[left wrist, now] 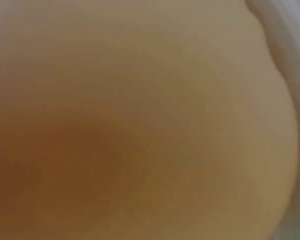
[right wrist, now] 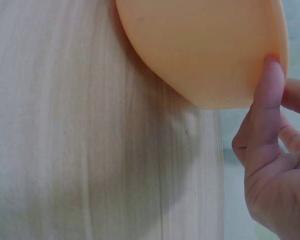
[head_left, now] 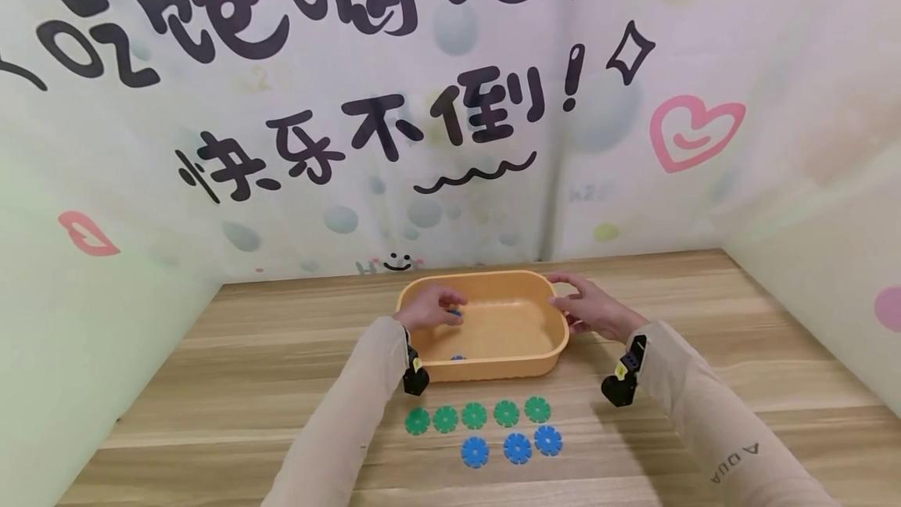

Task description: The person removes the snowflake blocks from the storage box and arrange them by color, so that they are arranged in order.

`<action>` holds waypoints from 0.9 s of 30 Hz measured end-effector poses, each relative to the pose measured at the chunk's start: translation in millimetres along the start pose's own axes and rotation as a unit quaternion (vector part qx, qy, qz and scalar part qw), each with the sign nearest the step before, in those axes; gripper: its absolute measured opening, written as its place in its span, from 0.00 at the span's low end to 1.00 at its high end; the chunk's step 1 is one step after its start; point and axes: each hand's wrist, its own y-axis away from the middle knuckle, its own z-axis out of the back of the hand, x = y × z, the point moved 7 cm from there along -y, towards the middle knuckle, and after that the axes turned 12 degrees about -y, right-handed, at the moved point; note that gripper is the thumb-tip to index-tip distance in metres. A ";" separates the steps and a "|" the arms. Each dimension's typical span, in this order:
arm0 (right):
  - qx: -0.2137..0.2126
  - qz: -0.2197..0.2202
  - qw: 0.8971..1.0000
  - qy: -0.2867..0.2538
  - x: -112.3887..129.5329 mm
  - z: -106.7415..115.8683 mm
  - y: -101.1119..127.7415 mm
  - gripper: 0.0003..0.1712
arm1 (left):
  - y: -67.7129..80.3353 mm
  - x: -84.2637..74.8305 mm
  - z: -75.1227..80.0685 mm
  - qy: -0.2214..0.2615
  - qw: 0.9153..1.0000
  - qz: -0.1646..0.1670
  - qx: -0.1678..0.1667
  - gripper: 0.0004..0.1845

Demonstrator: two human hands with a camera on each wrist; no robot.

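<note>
An orange plastic basin [head_left: 493, 370] stands on the table near the wall. My left hand [head_left: 428, 309] reaches over its left side into it, with thumb and fingers bent and apart. A blue notched disc [head_left: 455, 312] shows between them, seemingly on the basin floor. Another blue disc [head_left: 459, 358] lies partly hidden behind the basin's front rim. At the basin's right end my right hand [head_left: 594, 310] holds the rim. In the right wrist view the thumb [right wrist: 271, 82] presses the basin wall [right wrist: 205, 50], with other fingers beyond it. The left wrist view is a blurred orange surface.
In front of the basin lies a row of several green notched discs [head_left: 474, 415], with three blue discs [head_left: 517, 448] in a row nearer me. A printed cloth wall [head_left: 486, 217] rises along the wooden table's [head_left: 281, 358] back edge and at both sides.
</note>
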 end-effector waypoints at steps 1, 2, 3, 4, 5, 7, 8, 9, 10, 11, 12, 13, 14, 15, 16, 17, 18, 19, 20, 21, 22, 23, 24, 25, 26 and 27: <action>-0.001 -0.001 1.000 0.000 -0.3 -0.2 0.2 0.28 | 0.4 0.6 -0.8 0.001 1.000 -0.001 0.003 0.17; -0.001 0.000 1.000 0.001 -0.6 -0.4 0.3 0.29 | 1.0 1.2 -1.2 0.000 1.000 -0.001 0.004 0.17; -0.002 -0.001 1.000 0.001 -0.8 -0.3 0.3 0.28 | 1.7 1.4 -1.5 -0.002 1.000 -0.001 0.005 0.17; -0.004 -0.002 1.000 0.001 -0.9 -0.2 0.3 0.28 | 2.3 1.7 -1.7 -0.004 1.000 0.000 0.006 0.17; -0.005 -0.002 1.000 0.001 -1.2 0.0 0.2 0.28 | 2.6 2.3 -1.9 -0.008 1.000 0.000 0.005 0.17; -0.004 -0.001 1.000 0.003 -1.0 0.0 0.2 0.28 | 2.7 3.5 -2.4 -0.013 1.000 0.002 0.006 0.17; -0.002 0.001 1.000 0.005 -0.7 0.0 0.1 0.29 | 2.6 4.1 -2.7 -0.015 1.000 0.004 0.006 0.16; -0.003 0.000 1.000 0.004 -0.6 0.3 0.0 0.29 | 2.2 4.6 -3.1 -0.018 1.000 0.005 0.008 0.16; -0.003 0.000 1.000 0.004 -0.5 0.4 0.1 0.29 | 1.8 5.0 -3.5 -0.021 1.000 0.007 0.010 0.15; -0.002 0.001 1.000 0.004 -0.3 0.4 0.1 0.29 | 1.3 5.8 -4.0 -0.024 1.000 0.011 0.012 0.15; -0.001 0.002 1.000 0.005 0.0 0.5 0.4 0.29 | 0.8 6.5 -4.6 -0.027 0.999 0.013 0.015 0.14; 0.000 0.003 1.000 0.005 0.3 0.5 0.8 0.29 | 0.3 7.2 -5.2 -0.029 0.999 0.017 0.018 0.14; 0.002 0.005 1.000 0.005 0.5 0.5 0.8 0.29 | 0.1 7.3 -5.6 -0.031 0.999 0.019 0.021 0.13; 0.002 0.004 1.000 0.004 0.4 0.7 0.9 0.29 | -0.3 8.1 -6.2 -0.035 0.999 0.023 0.024 0.13; 0.003 0.005 1.000 0.004 0.6 0.7 1.0 0.29 | -0.6 8.8 -6.9 -0.041 0.999 0.024 0.027 0.12; 0.003 0.005 1.000 0.003 0.5 0.9 0.8 0.29 | -1.0 9.6 -7.6 -0.044 0.998 0.027 0.030 0.12; 0.003 0.004 1.000 0.003 0.5 1.1 0.6 0.29 | -1.2 9.9 -8.3 -0.048 0.998 0.028 0.033 0.12; 0.003 0.004 1.000 0.003 0.5 1.1 0.3 0.29 | -1.3 10.1 -8.8 -0.052 0.998 0.029 0.035 0.13; 0.003 0.003 1.000 0.002 0.4 1.2 -0.1 0.29 | -1.4 10.2 -9.5 -0.056 0.997 0.029 0.039 0.13; 0.002 0.002 1.000 0.001 0.4 1.1 -0.2 0.29 | -1.5 10.8 -10.1 -0.061 0.997 0.032 0.042 0.13; 0.001 0.001 1.000 0.000 0.4 1.1 -0.4 0.28 | -1.4 10.8 -10.6 -0.065 0.996 0.032 0.045 0.13; 0.000 0.000 1.000 -0.001 0.4 0.9 -0.4 0.28 | -1.2 10.9 -10.8 -0.066 0.996 0.034 0.048 0.13; 0.000 0.000 1.000 -0.001 0.4 0.8 -0.4 0.28 | -0.9 10.9 -11.1 -0.068 0.996 0.034 0.050 0.13; 0.000 0.000 1.000 -0.001 0.3 0.6 -0.4 0.28 | -0.6 11.0 -11.3 -0.069 0.996 0.036 0.052 0.12; 0.000 0.000 1.000 -0.001 0.1 0.5 -0.4 0.28 | -0.3 11.3 -11.7 -0.068 0.995 0.038 0.055 0.12; 0.000 0.000 1.000 -0.001 -0.3 0.6 -0.5 0.27 | 0.0 11.6 -11.8 -0.067 0.995 0.041 0.057 0.11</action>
